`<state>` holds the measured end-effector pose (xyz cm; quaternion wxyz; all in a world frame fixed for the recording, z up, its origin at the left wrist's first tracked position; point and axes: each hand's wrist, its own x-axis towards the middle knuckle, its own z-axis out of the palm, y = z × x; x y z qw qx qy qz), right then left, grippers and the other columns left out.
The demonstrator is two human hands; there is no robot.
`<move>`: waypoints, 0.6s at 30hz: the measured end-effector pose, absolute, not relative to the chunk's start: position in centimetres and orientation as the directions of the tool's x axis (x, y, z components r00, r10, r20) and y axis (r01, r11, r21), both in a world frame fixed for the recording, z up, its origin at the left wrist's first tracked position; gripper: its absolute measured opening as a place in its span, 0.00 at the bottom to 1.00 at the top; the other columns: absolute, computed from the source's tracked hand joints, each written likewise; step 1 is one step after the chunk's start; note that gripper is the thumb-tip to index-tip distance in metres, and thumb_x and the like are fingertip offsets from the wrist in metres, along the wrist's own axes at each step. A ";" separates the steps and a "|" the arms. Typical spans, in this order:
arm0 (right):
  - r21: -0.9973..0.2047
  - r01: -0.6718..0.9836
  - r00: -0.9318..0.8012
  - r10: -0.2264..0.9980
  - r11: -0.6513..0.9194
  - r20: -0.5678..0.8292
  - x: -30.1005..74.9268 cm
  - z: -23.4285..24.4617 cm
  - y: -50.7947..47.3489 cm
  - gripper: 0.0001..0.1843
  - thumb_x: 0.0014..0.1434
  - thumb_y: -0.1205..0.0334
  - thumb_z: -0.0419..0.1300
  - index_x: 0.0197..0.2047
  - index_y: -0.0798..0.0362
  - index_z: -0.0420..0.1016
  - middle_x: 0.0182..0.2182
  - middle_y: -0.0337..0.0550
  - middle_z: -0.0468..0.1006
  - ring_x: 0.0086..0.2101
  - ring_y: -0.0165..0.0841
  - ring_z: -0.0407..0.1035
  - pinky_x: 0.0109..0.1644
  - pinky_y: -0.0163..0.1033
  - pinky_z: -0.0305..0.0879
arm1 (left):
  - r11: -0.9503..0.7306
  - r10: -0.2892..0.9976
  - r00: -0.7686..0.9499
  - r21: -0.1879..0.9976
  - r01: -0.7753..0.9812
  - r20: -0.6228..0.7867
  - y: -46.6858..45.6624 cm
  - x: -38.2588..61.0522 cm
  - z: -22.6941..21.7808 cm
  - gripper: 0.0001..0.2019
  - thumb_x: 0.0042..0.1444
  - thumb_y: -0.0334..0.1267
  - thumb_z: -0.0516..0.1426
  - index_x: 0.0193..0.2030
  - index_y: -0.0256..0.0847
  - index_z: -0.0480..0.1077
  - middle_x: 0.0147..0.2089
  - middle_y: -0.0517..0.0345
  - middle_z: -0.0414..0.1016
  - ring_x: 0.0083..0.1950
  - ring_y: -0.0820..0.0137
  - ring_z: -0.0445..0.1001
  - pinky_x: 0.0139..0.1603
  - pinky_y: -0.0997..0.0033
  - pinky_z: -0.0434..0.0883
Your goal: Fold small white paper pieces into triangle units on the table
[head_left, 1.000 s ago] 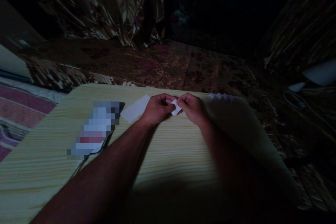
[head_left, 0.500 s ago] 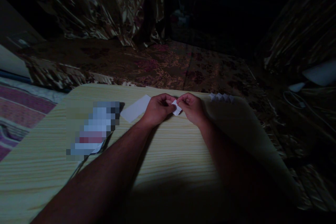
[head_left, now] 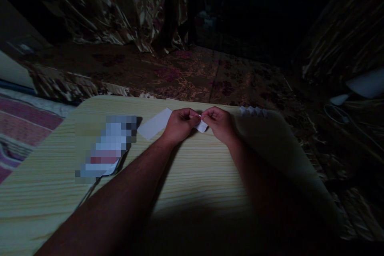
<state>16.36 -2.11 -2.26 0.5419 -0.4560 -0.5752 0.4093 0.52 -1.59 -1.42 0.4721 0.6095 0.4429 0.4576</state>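
Between my two hands, near the table's far edge, is a small folded piece of white paper (head_left: pixel 202 127). My left hand (head_left: pixel 183 125) is closed on its left side with thumb and fingers. From the other side, my right hand (head_left: pixel 218 123) pinches it, the two sets of fingertips almost touching. The fingers cover the upper part of the paper. Left of my left hand lies flat white paper (head_left: pixel 154 124). Several small folded white paper pieces (head_left: pixel 253 111) stand in a row to the right of my right hand.
On the left of the wooden table (head_left: pixel 192 176) lies a pixelated device (head_left: pixel 109 146) with a cable running toward me. Past the far edge is a surface covered in patterned cloth (head_left: pixel 180 72). A white cable (head_left: pixel 336 114) hangs at the right.
My fingertips have closed in over the folded paper, and its visible part has turned slightly. My arms and the things on the table are where they were.
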 end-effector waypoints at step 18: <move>-0.971 0.108 0.005 0.976 0.215 0.217 16.4 -1.8 -2.4 0.05 0.50 0.60 0.63 0.30 0.53 0.74 0.26 0.38 0.77 0.28 0.29 0.70 0.32 0.34 0.66 | -0.138 0.971 0.209 0.987 0.081 0.119 -1.7 0.5 -1.4 0.12 0.48 0.43 0.63 0.32 0.35 0.76 0.28 0.56 0.76 0.27 0.73 0.69 0.30 0.72 0.66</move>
